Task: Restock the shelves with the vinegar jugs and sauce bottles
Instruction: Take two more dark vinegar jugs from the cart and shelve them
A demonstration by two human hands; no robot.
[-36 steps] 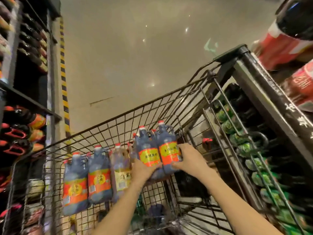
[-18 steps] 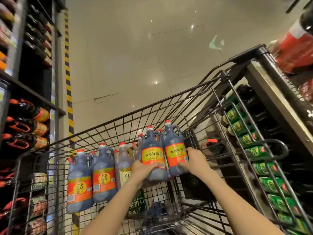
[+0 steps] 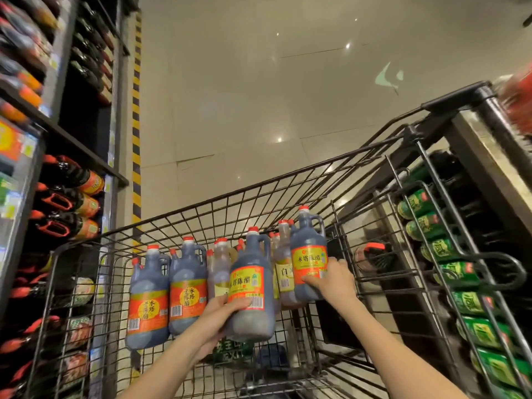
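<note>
A black wire shopping cart (image 3: pixel 201 214) holds several vinegar jugs with red caps. My left hand (image 3: pixel 221 315) grips a dark vinegar jug (image 3: pixel 250 286) with an orange and yellow label, held above the cart's floor. My right hand (image 3: pixel 335 279) grips a second dark vinegar jug (image 3: pixel 309 254), raised a little higher and to the right. Two more dark jugs (image 3: pixel 148 300) (image 3: pixel 187 286) stand at the cart's left. Paler jugs (image 3: pixel 220 269) (image 3: pixel 283 263) stand behind the held ones.
A shelf unit (image 3: pixel 72 145) on the left carries dark bottles with orange labels (image 3: pixel 86 182). A shelf on the right holds rows of green-labelled bottles (image 3: pixel 449 272). A yellow and black striped post (image 3: pixel 136 110) stands beyond the cart. Beige tiled floor (image 3: pixel 273 96) stretches ahead.
Both hands have lifted their jugs and pulled them apart: the left jug came toward me and down-left, the right jug rose to the right. The view shifted rightward along the aisle.
</note>
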